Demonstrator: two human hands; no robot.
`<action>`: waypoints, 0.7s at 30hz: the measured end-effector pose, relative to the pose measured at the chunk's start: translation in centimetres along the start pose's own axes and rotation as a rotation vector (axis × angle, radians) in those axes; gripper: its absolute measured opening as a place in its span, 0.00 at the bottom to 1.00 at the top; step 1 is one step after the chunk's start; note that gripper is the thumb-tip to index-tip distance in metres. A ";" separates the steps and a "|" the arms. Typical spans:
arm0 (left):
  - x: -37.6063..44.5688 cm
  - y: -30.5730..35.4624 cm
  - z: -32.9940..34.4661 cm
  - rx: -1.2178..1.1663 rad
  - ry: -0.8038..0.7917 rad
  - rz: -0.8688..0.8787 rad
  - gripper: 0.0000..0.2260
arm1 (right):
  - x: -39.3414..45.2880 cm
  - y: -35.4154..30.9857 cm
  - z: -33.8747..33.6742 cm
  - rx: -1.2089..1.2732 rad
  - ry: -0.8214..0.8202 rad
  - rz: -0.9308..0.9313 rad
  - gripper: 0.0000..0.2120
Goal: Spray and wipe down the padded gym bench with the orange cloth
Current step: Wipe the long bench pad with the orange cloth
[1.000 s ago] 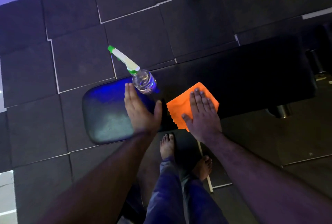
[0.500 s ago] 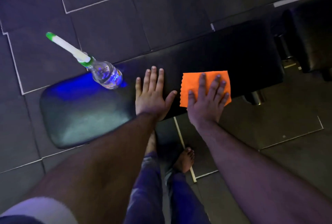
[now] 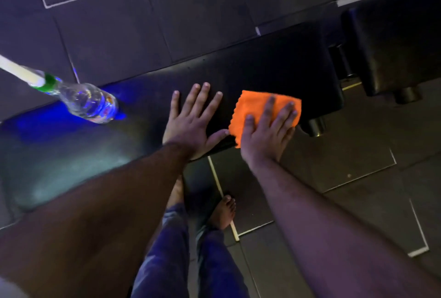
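A long black padded bench (image 3: 269,68) runs from lower left to upper right. On its right part lies the orange cloth (image 3: 253,111), pressed flat under my right hand (image 3: 269,135), fingers spread over it. My left hand (image 3: 191,123) rests flat and open on the pad just left of the cloth, holding nothing. A clear spray bottle (image 3: 88,103) with a green and white nozzle stands on the left part of the bench, apart from both hands, lit by blue light.
Dark rubber floor tiles (image 3: 124,32) surround the bench. A second black padded piece (image 3: 393,42) stands at the upper right, with a metal bench leg (image 3: 316,125) near the cloth. My bare feet (image 3: 223,211) stand below the bench's near edge.
My right hand has slid the cloth rightwards along the bench. My left hand has moved away from the bottle and now lies flat beside the cloth. The view has shifted right.
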State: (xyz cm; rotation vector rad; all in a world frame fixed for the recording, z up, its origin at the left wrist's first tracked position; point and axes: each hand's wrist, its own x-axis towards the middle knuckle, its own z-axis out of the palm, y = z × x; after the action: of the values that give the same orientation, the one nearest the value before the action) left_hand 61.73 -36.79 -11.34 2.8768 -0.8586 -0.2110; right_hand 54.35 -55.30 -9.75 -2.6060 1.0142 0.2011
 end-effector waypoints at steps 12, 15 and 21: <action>-0.1 -0.9 0.4 0.020 0.020 0.030 0.43 | 5.7 4.1 -2.4 0.005 0.042 0.000 0.33; -0.2 -1.1 1.2 0.033 0.041 0.037 0.43 | 12.2 3.9 -3.9 -0.056 0.071 0.087 0.34; 0.0 -1.3 1.6 0.024 0.072 0.039 0.43 | 15.0 2.2 -5.1 -0.139 0.090 0.068 0.34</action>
State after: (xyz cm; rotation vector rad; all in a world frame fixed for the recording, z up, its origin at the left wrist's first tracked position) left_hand 62.09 -35.87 -13.14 2.8670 -0.9086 -0.0937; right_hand 63.97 -68.15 -9.27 -2.7283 1.1594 0.1783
